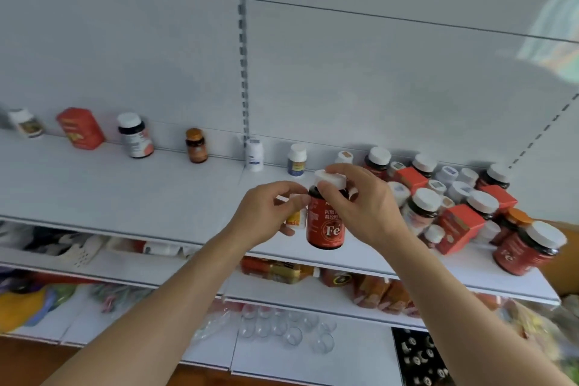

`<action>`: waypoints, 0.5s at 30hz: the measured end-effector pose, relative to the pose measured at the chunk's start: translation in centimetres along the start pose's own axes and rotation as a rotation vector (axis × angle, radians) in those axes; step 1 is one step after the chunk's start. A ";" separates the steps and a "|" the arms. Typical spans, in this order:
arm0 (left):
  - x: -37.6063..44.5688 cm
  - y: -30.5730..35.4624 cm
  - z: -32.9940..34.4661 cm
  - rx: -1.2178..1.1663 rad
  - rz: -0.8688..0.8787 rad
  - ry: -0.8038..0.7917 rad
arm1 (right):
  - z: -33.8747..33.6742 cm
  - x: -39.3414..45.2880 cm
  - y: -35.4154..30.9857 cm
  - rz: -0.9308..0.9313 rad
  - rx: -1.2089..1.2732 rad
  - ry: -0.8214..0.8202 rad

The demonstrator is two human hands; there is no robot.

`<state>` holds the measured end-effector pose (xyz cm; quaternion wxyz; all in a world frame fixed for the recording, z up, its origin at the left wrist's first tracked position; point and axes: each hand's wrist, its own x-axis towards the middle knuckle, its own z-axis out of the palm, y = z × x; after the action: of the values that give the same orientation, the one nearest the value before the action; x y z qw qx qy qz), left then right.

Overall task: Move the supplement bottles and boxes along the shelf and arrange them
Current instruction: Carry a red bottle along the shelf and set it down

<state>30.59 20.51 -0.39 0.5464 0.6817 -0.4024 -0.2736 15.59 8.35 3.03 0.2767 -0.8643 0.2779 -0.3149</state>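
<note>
- Right hand (360, 207): fingers curled over the white cap of the red Fe bottle (326, 229), held at frame centre above the front edge of the shelf (125, 191).
- Left hand (266, 213): pinches a small white bottle (296, 219) at 9 o'clock of the Fe bottle.
- Procedure: carry both upright; set them toward 10 o'clock, continuing the spaced back row (195, 146).
- Avoid the crowded cluster (454, 207) at 3 o'clock.

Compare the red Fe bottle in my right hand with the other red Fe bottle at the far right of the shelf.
The held Fe bottle hangs upright in the air, gripped at its cap by the right hand; the far-right Fe bottle sits untouched on the shelf, beside the crowded cluster. Both have red labels and white caps.
</note>
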 end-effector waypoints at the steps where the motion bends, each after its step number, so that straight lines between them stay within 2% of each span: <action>1: -0.6 -0.3 -1.6 -0.007 -0.003 0.002 | 1.2 0.1 -1.3 -0.001 0.002 -0.004; 7: -4.7 -2.2 -12.1 -0.042 -0.039 0.014 | 8.9 0.3 -8.8 -0.002 0.032 -0.059; 15: -8.4 -6.0 -24.7 0.196 -0.081 0.182 | 18.7 2.3 -17.5 -0.113 0.034 -0.183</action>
<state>47.79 41.07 -0.47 0.4998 0.7694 -0.3483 -0.1919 35.45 24.62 3.22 0.2972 -0.8989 0.1972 -0.2544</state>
